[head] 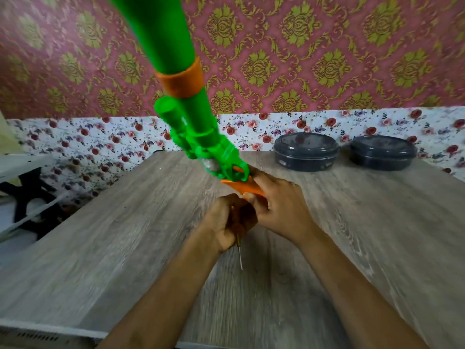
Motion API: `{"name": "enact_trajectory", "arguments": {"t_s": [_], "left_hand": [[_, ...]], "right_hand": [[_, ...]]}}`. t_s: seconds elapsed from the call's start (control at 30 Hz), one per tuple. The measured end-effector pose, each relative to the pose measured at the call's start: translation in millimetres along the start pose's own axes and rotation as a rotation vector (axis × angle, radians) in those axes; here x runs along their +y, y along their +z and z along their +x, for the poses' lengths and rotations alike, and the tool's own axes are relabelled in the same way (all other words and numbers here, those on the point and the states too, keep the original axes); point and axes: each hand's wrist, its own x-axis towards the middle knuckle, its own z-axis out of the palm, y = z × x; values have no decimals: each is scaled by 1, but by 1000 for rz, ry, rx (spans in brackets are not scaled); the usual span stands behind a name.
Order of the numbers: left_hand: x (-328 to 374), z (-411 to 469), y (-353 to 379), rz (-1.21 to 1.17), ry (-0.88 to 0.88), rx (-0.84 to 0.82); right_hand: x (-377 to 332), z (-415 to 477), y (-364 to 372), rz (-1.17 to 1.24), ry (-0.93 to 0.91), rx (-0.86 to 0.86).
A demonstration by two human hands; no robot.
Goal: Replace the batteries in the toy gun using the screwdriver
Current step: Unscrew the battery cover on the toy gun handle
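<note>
Toy gun (176,71), one only, is standing up off the worktop (125,248), its long green barrel rising toward the camera and blurring at the top edge of the view. One orange band (181,79) is circling the barrel partway along. Below it the green body is narrowing down to one orange grip (241,185), which is sitting lowest, just above the wood-grain surface.

The right hand (279,207) is curling its fingers round that orange grip and holding the gun up by it. The left hand (226,222) is lying right beside it, the two touching. It is closing in a fist round the handle of the single screwdriver (240,258). The thin metal shaft is sticking out of the bottom of the fist and pointing back toward the person, away from the gun. Both forearms are reaching in from the lower edge of the view.

Two dark round tins (305,152) (382,152) are sitting side by side at the far right of the worktop, well apart from the hands, both with lids on. Behind them a floral strip (302,124) is running along the base of the wall, under pink wallpaper with gold motifs (327,59).
</note>
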Motion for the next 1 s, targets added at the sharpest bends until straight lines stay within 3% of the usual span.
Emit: {"name": "enact_trajectory", "arguments": {"t_s": [0.17, 0.37, 0.57, 1.0], "left_hand": [[1, 1, 0, 20, -28, 6], [-2, 2, 0, 36, -19, 16], [0, 2, 0, 51, -21, -11], [4, 4, -8, 54, 50, 9]], "right_hand": [[2, 0, -4, -8, 21, 72], [3, -3, 5, -45, -5, -63], [12, -1, 5, 85, 182, -57], [44, -9, 11, 1120, 934, -17]]}}
